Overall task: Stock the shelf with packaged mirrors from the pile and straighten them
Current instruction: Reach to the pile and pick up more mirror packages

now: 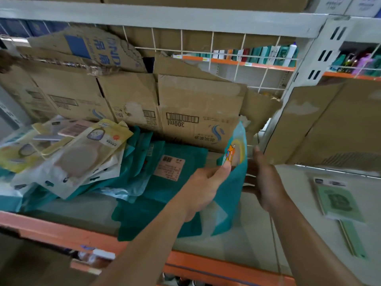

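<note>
Your left hand [203, 187] pinches a teal mirror pack [232, 195] upright on the shelf [61, 229], thumb on its front. Your right hand [262, 178] lies against the pack's far side, but its fingers are half hidden, so its grip cannot be told. The pile [82, 159] lies to the left, before cartons [195, 100].

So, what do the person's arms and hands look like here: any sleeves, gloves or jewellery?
Both forearms are bare as far as the frame shows, with no sleeve edge in view. The left hand and right hand wear no gloves, and no ring, watch or band shows. A thin dark line beside the right forearm may be a cord, but that is unclear.
</note>
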